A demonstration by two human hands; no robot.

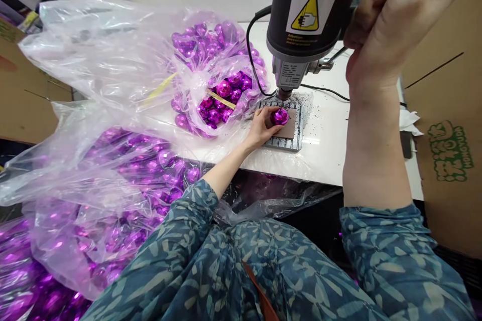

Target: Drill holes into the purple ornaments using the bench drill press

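Note:
Between thumb and fingers, my left hand (262, 128) grips a shiny purple faceted ball (279, 117). The ball rests on a brown pad (288, 130) lying on the slotted metal base (297, 143) of a bench drill press. Just above the ball is the dark chuck (284, 94), beneath the drill press's dark green motor housing (318, 10) with its yellow warning label. Raised at the upper right, my right hand (391, 25) is closed beside the housing, by the metal feed lever (337, 55). Its fingertips are partly hidden, but they appear wrapped around the lever's end.
An opened clear plastic bag (222, 70) of purple balls sits left of the drill press on the white table (324, 155). Larger bags of balls (124, 200) fill the lower left. Dark shavings litter the base. Cardboard boxes (444, 110) stand at the right; a black cord (250, 55) hangs behind.

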